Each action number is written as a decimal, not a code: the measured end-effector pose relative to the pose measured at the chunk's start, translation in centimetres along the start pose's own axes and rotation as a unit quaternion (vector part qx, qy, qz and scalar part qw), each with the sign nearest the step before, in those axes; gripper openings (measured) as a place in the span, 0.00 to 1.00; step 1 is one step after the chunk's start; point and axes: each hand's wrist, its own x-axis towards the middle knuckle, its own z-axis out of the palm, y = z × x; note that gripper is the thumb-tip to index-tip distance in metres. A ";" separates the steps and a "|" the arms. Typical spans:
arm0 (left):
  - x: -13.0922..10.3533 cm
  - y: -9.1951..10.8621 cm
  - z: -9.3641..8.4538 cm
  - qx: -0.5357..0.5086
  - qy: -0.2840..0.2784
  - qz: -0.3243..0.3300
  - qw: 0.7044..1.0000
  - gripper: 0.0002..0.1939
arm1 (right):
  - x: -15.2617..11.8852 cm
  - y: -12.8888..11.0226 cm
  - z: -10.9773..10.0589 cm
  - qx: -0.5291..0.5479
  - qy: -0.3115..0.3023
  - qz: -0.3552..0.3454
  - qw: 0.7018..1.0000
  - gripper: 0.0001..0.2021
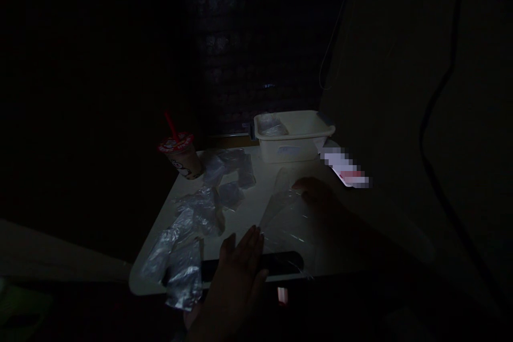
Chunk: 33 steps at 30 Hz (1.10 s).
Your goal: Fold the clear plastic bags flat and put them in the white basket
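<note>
The scene is dim. My left hand (242,264) is stretched out at the table's near edge, fingers straight and close together, over a black slot. Its fingertips reach the left edge of a clear plastic bag (286,219). On the far right side of that bag is my right hand (318,192), thumb and fingers curled in on the thin film. Left of my hands lie several folded clear plastic bags (200,208) in a loose spread. One folded bag (184,278) hangs past the front edge.
A white table (256,171) carries everything. At its back stands a cream plastic bin (288,149) with folded plastic inside. A drink cup (186,157) with a red straw stands back left. Right of the bin is a bright phone screen (342,165), blurred out. A dark cable (425,133) hangs at right.
</note>
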 end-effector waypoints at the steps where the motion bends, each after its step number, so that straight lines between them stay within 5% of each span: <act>1: -0.1 -0.1 0.2 0.003 0.000 0.005 1.000 0.26 | -0.2 -1.2 -0.1 -0.017 -0.026 -0.015 0.999 0.16; 4: -0.3 -0.2 0.5 0.011 0.002 0.022 1.000 0.27 | -0.8 -5.1 0.3 -0.040 -0.145 -0.121 0.981 0.20; 7: -0.5 -0.3 0.4 0.015 0.002 0.031 0.999 0.28 | -1.5 -7.0 1.2 -0.066 -0.208 -0.140 0.966 0.25; 23: -0.6 -0.2 -0.3 -0.025 -0.008 0.020 0.999 0.28 | -0.9 -0.2 0.2 -0.208 -0.167 -0.029 0.963 0.19; 29: 0.3 1.3 -0.9 -0.062 0.072 -0.039 0.995 0.26 | -1.6 2.8 -4.6 -0.203 -0.107 0.212 0.950 0.14; 33: 1.9 4.5 -1.6 -0.090 0.109 0.027 0.990 0.20 | -3.5 3.7 -6.9 -0.157 -0.081 0.272 0.946 0.11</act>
